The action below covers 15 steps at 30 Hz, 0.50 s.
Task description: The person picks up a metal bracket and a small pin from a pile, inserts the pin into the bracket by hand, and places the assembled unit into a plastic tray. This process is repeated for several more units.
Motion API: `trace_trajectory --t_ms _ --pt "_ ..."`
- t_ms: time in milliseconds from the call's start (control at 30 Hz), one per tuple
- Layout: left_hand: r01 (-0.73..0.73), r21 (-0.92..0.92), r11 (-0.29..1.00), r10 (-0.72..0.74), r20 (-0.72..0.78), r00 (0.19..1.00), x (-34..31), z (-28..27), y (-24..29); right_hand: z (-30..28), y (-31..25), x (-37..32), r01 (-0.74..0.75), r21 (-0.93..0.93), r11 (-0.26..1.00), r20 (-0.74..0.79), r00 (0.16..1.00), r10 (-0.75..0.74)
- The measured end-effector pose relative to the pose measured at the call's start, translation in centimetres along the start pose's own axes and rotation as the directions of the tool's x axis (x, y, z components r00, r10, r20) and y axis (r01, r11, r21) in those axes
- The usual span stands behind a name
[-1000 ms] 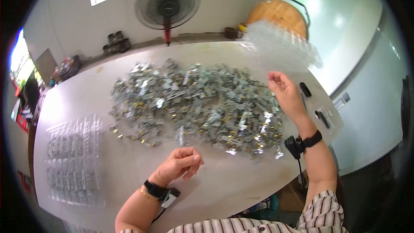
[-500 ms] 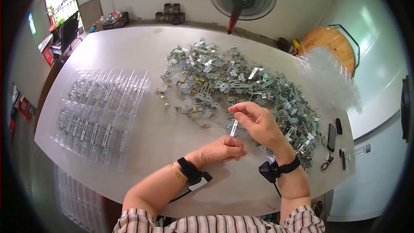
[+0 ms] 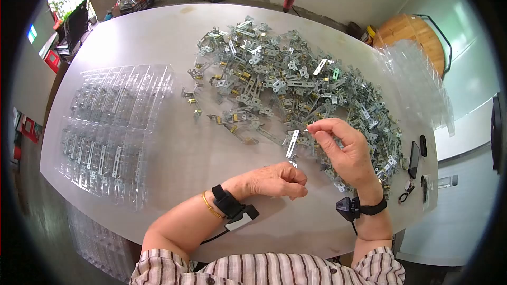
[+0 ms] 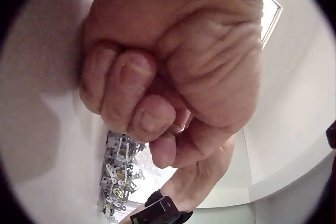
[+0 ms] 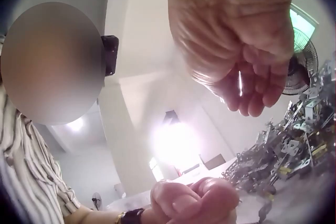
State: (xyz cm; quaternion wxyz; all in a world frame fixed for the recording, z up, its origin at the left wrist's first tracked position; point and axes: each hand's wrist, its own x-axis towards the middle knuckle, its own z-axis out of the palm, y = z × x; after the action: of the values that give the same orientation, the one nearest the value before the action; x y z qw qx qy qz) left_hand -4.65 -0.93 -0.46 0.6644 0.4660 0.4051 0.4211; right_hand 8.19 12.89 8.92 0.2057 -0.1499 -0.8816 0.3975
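Silvery metal parts [image 3: 285, 76], too many to count, lie on one table [image 3: 206, 153]; one slotted strip [image 3: 292, 143] is near one left hand [image 3: 269, 180], whose fingers curl, holding something or not I cannot tell; one right hand [image 3: 346, 150] pinches one shiny piece [image 5: 240, 83]

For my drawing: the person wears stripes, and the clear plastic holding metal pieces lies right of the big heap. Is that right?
Wrong side: the head view shows the clear plastic holding metal pieces left of the big heap. The person does wear stripes.
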Motion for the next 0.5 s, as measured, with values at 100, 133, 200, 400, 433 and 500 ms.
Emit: trace_trajectory --t_ms 100,133,200,400,433,500 --pt "-0.021 0.003 1.0 0.021 0.002 1.0 0.0 -0.1 -0.1 -1.1 0.1 -0.7 -0.047 -0.022 0.999 -0.043 0.998 0.046" --pt "-0.05 -0.024 0.998 0.05 0.0 0.999 0.0 -0.1 -0.1 -1.4 0.2 -0.9 -0.049 -0.03 0.998 -0.071 0.996 0.047" --pt "-0.028 -0.034 0.999 0.027 -0.021 0.999 -0.1 -0.2 0.0 -1.9 0.2 -1.5 -0.055 -0.02 0.998 -0.112 0.992 0.052" --pt "-0.026 -0.173 0.985 0.016 -0.062 0.998 -0.5 -1.1 0.1 -4.1 -0.3 -3.0 -0.039 -0.037 0.999 -0.191 0.981 0.031" --pt "-0.047 -0.215 0.976 0.032 -0.074 0.997 -0.4 -1.2 -0.3 -4.7 -0.2 -3.4 -0.039 -0.034 0.999 -0.219 0.975 0.03" --pt "-0.086 -0.239 0.967 0.064 -0.097 0.993 -0.2 -0.9 -0.6 -5.9 -0.1 -4.0 -0.064 -0.032 0.997 -0.253 0.966 0.053"
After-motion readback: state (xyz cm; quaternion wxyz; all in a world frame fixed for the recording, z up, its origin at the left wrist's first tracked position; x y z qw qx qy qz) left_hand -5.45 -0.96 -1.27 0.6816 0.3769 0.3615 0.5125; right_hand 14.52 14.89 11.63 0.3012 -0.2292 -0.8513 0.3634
